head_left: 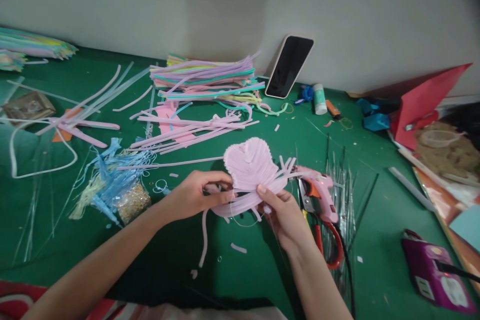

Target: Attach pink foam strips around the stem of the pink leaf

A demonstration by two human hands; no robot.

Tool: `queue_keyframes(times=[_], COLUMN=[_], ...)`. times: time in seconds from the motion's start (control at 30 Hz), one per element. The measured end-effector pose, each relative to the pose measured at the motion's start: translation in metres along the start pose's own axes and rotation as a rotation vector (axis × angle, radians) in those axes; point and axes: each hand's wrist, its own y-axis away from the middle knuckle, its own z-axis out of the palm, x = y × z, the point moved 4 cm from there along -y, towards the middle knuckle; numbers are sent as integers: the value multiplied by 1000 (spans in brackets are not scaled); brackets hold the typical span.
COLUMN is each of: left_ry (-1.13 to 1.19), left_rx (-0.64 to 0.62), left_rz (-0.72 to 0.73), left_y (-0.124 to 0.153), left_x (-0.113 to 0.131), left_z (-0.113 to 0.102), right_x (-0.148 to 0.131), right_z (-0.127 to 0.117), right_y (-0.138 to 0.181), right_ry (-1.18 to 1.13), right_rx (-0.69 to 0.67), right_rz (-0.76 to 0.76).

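Note:
A pale pink heart-shaped piece made of pipe cleaners [249, 162] is held up over the table in front of me. My left hand [197, 192] is closed, pinching its lower left edge. On the lower right, my right hand [285, 212] grips the piece, its thumb on top and its fingers underneath. Several loose pipe-cleaner ends stick out on the right, and one [204, 240] dangles at the left. A thin thread loops below the piece between my hands. What my fingers touch beneath it is hidden.
A pink glue gun [324, 195] and red-handled scissors [333, 250] lie right of my hands. Behind are loose pipe cleaners [202, 132], a multicoloured bundle [206, 77] and a leaning phone [289, 66]. Blue tassels [108, 175] lie left; a purple power box [437, 270] sits right.

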Motion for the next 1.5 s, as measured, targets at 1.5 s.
queue_keyframes(times=[1.5], left_ry=[-723], left_rx=[323], left_rz=[318], left_y=[86], left_x=[8], left_z=[-84], right_x=[-10], right_z=[-20], right_y=[18], right_ry=[117], right_rx=[50], right_rz=[-78])
